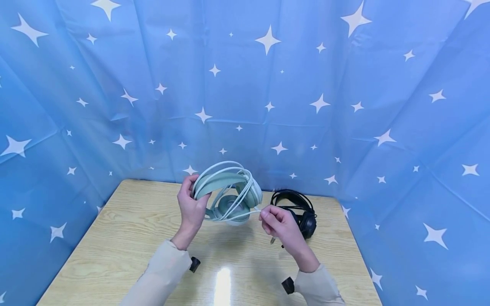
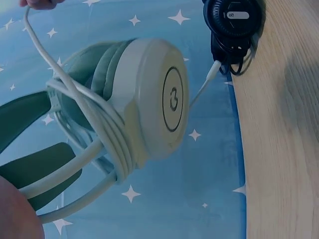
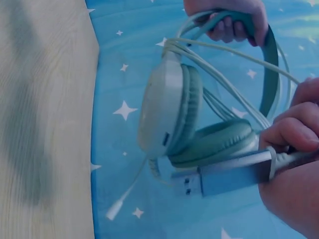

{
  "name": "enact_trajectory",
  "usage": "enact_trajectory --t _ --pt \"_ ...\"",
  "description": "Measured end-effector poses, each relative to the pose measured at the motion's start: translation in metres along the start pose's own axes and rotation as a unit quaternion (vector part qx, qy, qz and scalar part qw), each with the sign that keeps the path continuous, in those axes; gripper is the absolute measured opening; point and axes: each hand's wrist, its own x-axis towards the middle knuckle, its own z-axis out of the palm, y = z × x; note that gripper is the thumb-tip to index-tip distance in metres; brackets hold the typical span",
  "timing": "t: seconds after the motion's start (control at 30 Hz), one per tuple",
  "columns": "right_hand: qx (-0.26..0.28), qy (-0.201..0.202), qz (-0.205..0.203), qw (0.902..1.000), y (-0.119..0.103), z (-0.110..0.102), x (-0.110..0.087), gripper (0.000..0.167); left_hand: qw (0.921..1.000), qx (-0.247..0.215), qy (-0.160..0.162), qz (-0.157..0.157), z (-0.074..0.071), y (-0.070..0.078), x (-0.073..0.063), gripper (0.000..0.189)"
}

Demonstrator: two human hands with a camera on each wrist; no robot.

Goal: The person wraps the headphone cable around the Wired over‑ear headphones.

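Observation:
My left hand [image 1: 192, 208] grips the headband of pale green and white headphones [image 1: 252, 193], holding them above the table. Their white cable [image 2: 114, 134] is wound in several loops around the headband and one ear cup [image 2: 174, 99]. A thin microphone boom with a white tip [image 3: 115, 209] sticks out from an ear cup. Just right of the headphones, my right hand [image 1: 281, 223] pinches the cable's end part with curled fingers. From that hand a metal-cased USB plug [image 3: 224, 175] protrudes, seen in the right wrist view.
Black headphones [image 1: 307, 223] with a black cable lie on the wooden table [image 1: 115, 238] at the back right, behind my right hand. A blue curtain with white stars [image 1: 237, 106] hangs along the table's back and sides.

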Motion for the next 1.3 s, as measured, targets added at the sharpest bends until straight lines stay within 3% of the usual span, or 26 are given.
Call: enact_trajectory --t 0.23,0.47,0.6,0.73,0.97,1.3 --pt "-0.005 -0.014 0.002 0.9999 -0.005 -0.011 -0.001 0.022 0.9982 0.008 -0.057 0.018 -0.004 0.000 0.003 0.033" --pt "-0.048 -0.029 -0.009 0.9984 -0.008 -0.026 -0.002 0.022 0.9931 0.006 -0.116 0.018 -0.011 0.000 0.006 0.033" --pt "-0.101 -0.025 -0.010 0.9946 -0.009 -0.034 -0.002 0.017 0.9872 0.013 -0.159 -0.006 -0.016 0.003 0.010 0.034" --pt "-0.155 0.008 0.010 0.9879 -0.009 -0.036 -0.002 0.012 0.9807 0.013 -0.192 -0.033 -0.019 0.004 0.013 0.032" --pt "-0.203 0.059 0.024 0.9771 -0.010 -0.037 0.000 0.008 0.9753 0.017 -0.214 -0.054 -0.023 0.002 0.014 0.030" --pt "-0.219 0.027 0.008 0.9754 -0.010 -0.043 0.002 0.007 0.9605 0.003 -0.264 -0.088 -0.028 0.007 0.018 0.028"
